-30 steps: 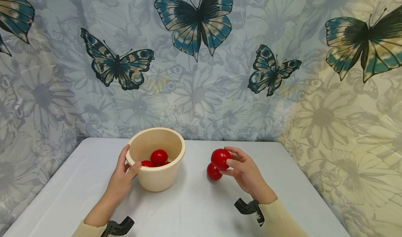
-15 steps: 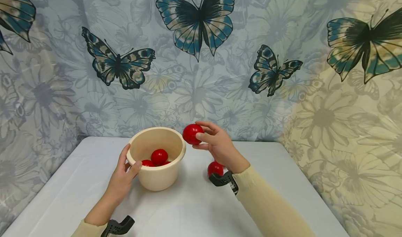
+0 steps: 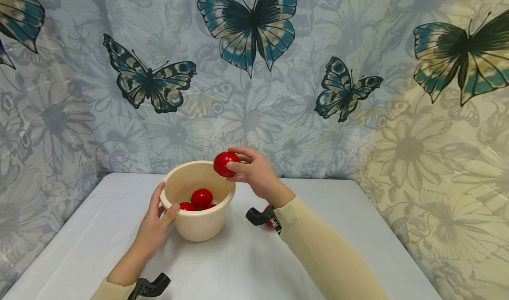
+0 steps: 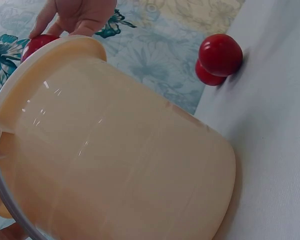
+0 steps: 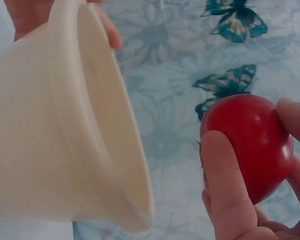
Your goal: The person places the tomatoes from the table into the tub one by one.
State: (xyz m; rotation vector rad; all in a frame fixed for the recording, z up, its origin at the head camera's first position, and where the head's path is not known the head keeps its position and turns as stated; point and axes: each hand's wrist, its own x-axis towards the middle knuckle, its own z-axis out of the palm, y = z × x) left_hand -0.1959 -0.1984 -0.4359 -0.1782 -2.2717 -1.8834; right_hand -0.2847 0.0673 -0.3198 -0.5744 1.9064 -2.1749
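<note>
A cream bucket (image 3: pixel 200 227) stands on the table, its rim gripped at the left by my left hand (image 3: pixel 151 231). Inside lie a red tomato (image 3: pixel 201 197) and parts of others, cut off by the near rim. My right hand (image 3: pixel 258 176) holds another glossy red tomato (image 3: pixel 222 164) between thumb and fingers, above the bucket's right rim. The right wrist view shows this held tomato (image 5: pixel 255 145) close up, apart from the rim. On the table to the bucket's right, the left wrist view has two more tomatoes, one nearer (image 4: pixel 221 55) and one partly behind it (image 4: pixel 207 76).
A white cloth covers the table (image 3: pixel 238 269). Behind it hangs a floral backdrop (image 3: pixel 254 114) with printed butterflies. A black wrist mount (image 3: pixel 260 216) on the right arm partly hides the tomatoes on the table; another mount (image 3: pixel 151 286) sits on the left wrist.
My right hand has lifted the tomato from beside the others on the table and carried it left and up to the bucket's rim. The left hand and bucket have stayed put.
</note>
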